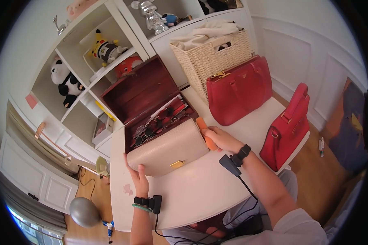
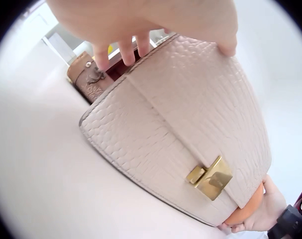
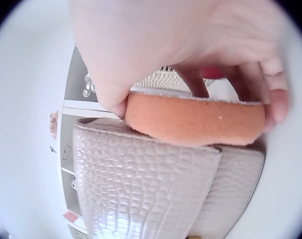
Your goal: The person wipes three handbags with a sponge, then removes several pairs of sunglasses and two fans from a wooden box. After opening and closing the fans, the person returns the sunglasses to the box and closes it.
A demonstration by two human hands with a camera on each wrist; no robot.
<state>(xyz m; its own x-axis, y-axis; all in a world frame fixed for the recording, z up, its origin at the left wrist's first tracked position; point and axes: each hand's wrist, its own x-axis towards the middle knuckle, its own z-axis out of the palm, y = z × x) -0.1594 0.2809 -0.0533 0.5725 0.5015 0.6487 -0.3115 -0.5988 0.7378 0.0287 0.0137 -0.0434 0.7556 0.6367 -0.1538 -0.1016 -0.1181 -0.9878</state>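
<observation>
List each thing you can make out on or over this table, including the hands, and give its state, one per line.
Wooden box: lid open, small items inside
Cream bag: flap down, held
Orange sponge: pressed against the bag's end
Left hand: gripping the bag
Right hand: gripping the sponge
Woven basket: cloth in its top
Larger red handbag: upright
Smaller red handbag: upright

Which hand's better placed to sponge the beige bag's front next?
Likely the right hand: it grips the orange sponge at one end of the bag, while the left hand holds the other end.
</observation>
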